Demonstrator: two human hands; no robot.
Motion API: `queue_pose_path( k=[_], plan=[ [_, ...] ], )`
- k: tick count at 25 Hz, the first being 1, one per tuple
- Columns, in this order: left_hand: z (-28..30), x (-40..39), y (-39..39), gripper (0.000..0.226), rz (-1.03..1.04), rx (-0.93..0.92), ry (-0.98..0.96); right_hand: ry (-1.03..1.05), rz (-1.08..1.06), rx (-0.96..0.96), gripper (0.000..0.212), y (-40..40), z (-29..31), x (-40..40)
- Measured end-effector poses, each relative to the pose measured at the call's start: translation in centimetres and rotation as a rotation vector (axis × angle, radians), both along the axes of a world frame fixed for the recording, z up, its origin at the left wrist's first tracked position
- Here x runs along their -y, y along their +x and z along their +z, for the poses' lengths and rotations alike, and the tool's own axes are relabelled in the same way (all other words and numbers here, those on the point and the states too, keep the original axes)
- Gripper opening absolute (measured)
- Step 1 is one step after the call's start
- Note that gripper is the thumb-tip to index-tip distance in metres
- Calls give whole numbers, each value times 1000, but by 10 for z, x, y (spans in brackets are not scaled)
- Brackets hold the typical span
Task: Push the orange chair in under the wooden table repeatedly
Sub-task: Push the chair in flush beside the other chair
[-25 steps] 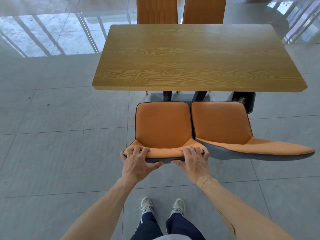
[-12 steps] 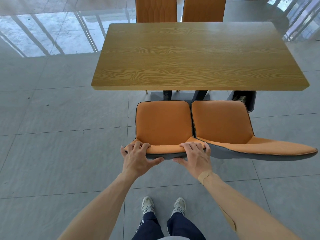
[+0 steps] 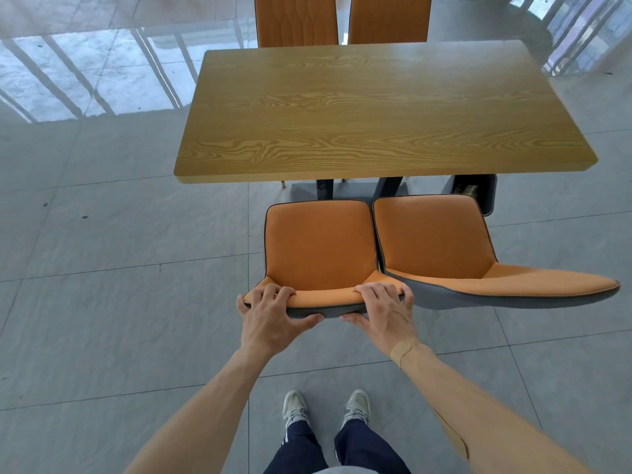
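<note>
Both hands grip the top edge of the backrest of the orange chair [image 3: 318, 248]. The left hand [image 3: 270, 316] is closed around the backrest's left corner, fingers curled over the orange front face and thumb pressed against the grey back shell. The right hand [image 3: 383, 311] clamps the right corner the same way, its thumb pointing toward the left thumb under the rim, the two thumbs apart. A tan plaster [image 3: 402, 350] crosses the right wrist

Beyond the hands, the chair's seat stretches away toward the wooden table [image 3: 376, 111]; the seat's far edge lies just short of the table's near edge, so the chair stands out on the floor and not under the tabletop. Just to the right of the right hand, a second orange chair [image 3: 441, 241] stands side by side with the held one, seats nearly touching, its backrest sweeping far out to the right. Past it, a dark grey object [image 3: 478, 189] sits partly hidden under the table's near right edge; what it is cannot be told

On the table's far side, two more orange chair backs [image 3: 342, 18] rise upright next to each other. Below the hands, nearer the person, two pale sneakers [image 3: 328, 408] and dark blue trousers stand on the grey tiled floor [image 3: 119, 302]
</note>
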State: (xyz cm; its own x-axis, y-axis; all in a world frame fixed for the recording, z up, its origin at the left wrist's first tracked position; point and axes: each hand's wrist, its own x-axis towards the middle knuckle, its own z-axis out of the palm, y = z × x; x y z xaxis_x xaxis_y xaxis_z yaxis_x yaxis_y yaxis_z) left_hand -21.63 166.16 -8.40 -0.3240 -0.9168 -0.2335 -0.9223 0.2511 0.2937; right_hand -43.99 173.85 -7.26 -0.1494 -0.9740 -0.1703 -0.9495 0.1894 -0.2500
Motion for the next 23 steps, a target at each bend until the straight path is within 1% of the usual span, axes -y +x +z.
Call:
queue_pose_path(
  k=[5,12,15,18,20,23],
  plan=[
    [0,-14,-10,85,9,18,-27,20,28,-2,69,-13,2,-6],
    [2,-16,-14,78,32,31,41,53,41,26,67,-18,5,-5],
    [2,-11,-13,79,31,31,104,59,44,50,63,-21,4,-6],
    [6,-4,-14,78,20,82,189,80,45,48,60,-16,8,-6],
    [9,-5,-17,76,14,120,220,101,32,76,57,-14,12,-7],
    [15,-15,-19,75,16,142,160,120,-5,166,55,-22,22,-15]
  ],
)
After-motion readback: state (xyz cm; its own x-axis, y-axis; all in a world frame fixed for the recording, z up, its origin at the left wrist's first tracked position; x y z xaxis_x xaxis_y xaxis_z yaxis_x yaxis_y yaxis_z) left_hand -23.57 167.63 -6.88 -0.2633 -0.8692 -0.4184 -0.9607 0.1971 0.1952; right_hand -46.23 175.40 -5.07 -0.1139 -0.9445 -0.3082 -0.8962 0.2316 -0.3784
